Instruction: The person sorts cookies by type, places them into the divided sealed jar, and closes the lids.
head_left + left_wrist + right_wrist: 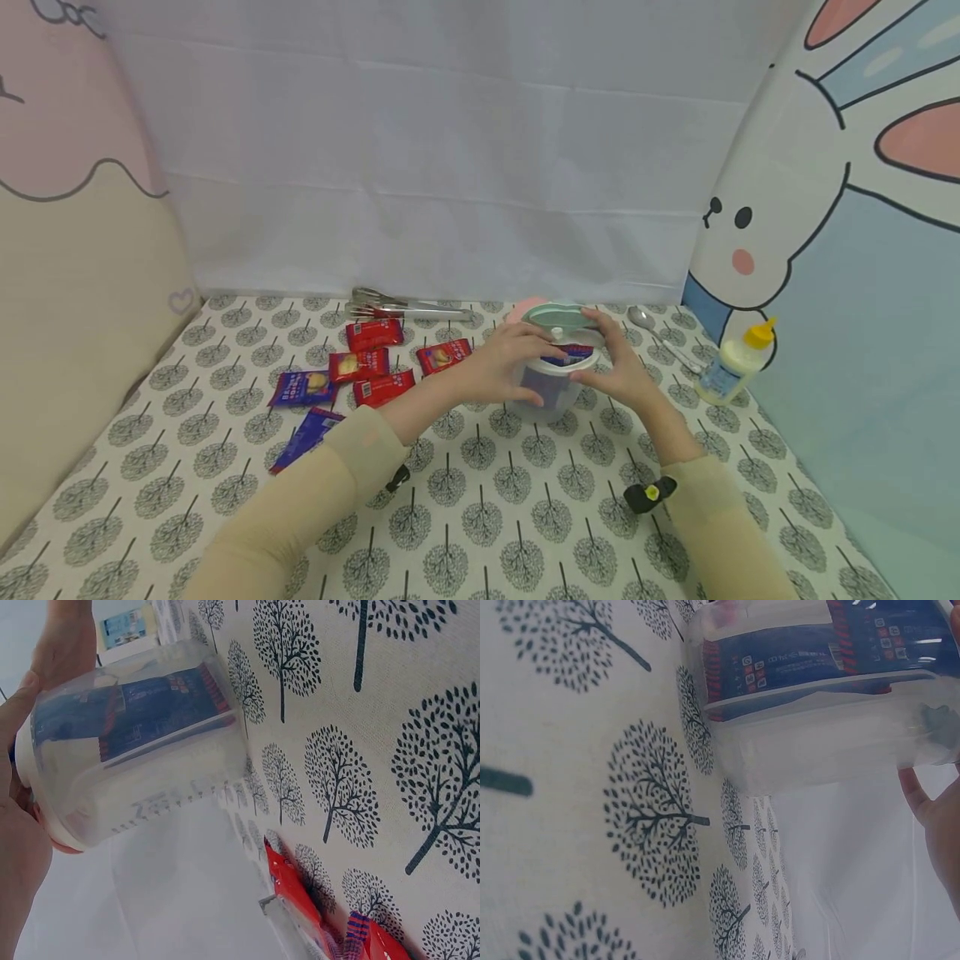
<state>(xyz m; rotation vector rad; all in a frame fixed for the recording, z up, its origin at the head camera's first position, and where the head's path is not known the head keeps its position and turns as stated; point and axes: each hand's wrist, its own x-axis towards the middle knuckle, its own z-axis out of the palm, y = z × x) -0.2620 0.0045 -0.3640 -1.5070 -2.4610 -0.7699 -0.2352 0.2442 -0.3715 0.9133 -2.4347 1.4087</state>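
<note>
Jar (557, 393) upright on tbl. (480, 533), mouth up, long axis approx. vert.

Blue packets (303, 388), red packets (375, 334), tree-patterned white tablecloth (480, 517)

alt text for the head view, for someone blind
A person's left hand and right hand hold a clear tub of blue packets. To its left lie red packets, more blue ones and metal utensils; to its right, a spoon and a yellow-capped bottle.
</note>
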